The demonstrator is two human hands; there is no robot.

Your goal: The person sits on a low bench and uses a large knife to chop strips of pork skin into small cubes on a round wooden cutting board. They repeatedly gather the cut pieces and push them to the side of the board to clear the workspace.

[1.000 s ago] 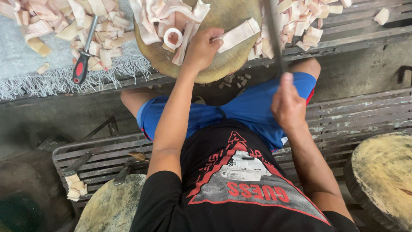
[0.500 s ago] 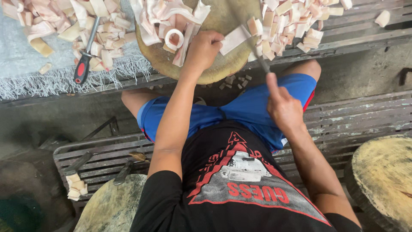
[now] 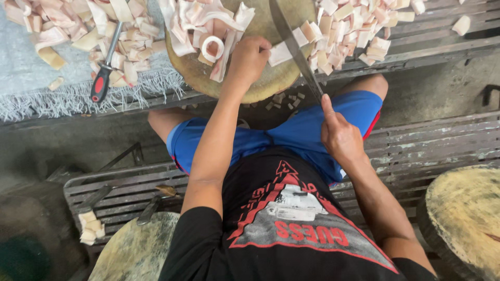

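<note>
Head view: left hand [image 3: 249, 58] pressed down on pale strip [image 3: 284, 51], fingers curled over it, on round wooden block [image 3: 260, 83] at 12 o'clock. Right hand [image 3: 338, 136] wrapped tight round handle of long knife [image 3: 291, 44], blade across strip. Much seemed done: cut pieces [image 3: 354, 36] heaped at 1 o'clock; uncut strips [image 3: 198, 23] waited at 11. No containers in sight

Place: I see a rough food-cutting workshop, not a home kitchen.
Blocks: round wooden chopping block [image 3: 260, 86] ahead of me, two more worn ones [image 3: 469, 218] beside me.
Produce: heaps of pale cut strips [image 3: 354, 36] piled on the slatted bench [image 3: 448, 49].
Tools: long knife [image 3: 294, 49], red-handled sharpening steel [image 3: 104, 65].
Surroundings: grimy concrete floor [image 3: 442, 83], weathered wooden slats.
</note>
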